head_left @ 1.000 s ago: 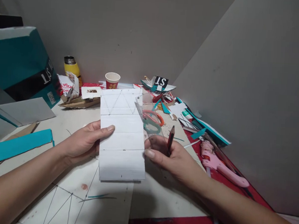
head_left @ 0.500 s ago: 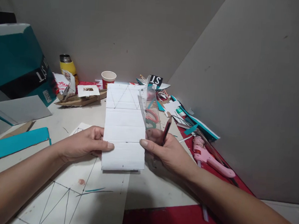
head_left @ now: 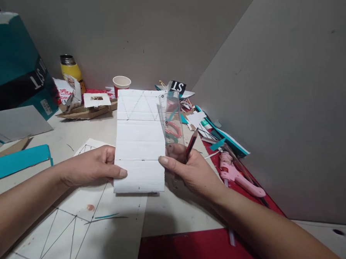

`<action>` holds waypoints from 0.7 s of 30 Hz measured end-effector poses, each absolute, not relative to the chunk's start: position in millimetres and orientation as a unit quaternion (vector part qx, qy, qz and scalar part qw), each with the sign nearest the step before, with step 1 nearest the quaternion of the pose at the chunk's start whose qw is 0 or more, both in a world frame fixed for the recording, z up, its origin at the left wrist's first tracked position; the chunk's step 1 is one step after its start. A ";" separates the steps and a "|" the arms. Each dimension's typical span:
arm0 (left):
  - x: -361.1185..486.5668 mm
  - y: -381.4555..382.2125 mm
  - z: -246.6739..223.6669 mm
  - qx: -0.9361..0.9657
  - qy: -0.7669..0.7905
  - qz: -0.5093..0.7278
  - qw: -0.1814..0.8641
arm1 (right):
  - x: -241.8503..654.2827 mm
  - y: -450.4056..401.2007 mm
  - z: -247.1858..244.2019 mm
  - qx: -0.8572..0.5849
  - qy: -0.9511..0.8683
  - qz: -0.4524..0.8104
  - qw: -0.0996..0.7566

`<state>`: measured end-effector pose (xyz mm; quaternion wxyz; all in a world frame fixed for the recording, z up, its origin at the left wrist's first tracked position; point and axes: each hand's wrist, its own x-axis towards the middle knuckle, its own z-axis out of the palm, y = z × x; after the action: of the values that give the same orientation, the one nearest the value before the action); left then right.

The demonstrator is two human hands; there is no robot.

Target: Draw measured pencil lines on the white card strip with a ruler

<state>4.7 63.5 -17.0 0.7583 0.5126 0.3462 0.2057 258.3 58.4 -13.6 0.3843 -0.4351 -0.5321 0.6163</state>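
A white piece of cardboard (head_left: 140,137) is held up above the table, with pencilled zigzag lines near its far end and cross lines lower down. My left hand (head_left: 101,164) pinches its left edge, thumb on top. On the right edge, my right hand (head_left: 188,165) grips the cardboard together with a clear ruler (head_left: 173,125), which sticks out behind it. A dark red and black pencil (head_left: 192,144) also rests in my right hand, its tip pointing up. The fingers beneath the cardboard are partly hidden.
Below lies a large white sheet (head_left: 103,238) with drawn triangles. A pink glue gun (head_left: 240,177) sits at the right on red cloth. Cardboard boat (head_left: 89,115), paper cup (head_left: 121,84) and yellow bottle (head_left: 71,71) stand behind. At left are a teal box (head_left: 14,59) and teal strip (head_left: 20,162).
The view has shifted slightly, so most things sit a little further left and higher in the picture. Both hands keep their hold on the cardboard.
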 end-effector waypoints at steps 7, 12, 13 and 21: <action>2.7 66.3 -21.6 0.494 0.344 0.229 0.765 | 260.8 62.8 -13.2 -0.450 -0.531 0.606 0.387; 0.0 68.8 -24.4 0.466 0.329 0.239 0.786 | 263.0 64.0 -16.8 -0.451 -0.534 0.600 0.390; -0.1 69.0 -24.6 0.462 0.324 0.240 0.790 | 263.4 64.1 -17.4 -0.449 -0.537 0.597 0.392; -3.2 69.8 -28.3 0.460 0.324 0.238 0.792 | 263.1 64.3 -15.9 -0.439 -0.543 0.609 0.376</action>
<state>-3.2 69.8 -28.3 0.7919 0.4598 0.3236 0.2384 263.1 64.3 -15.9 0.3762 -0.4389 -0.5429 0.6092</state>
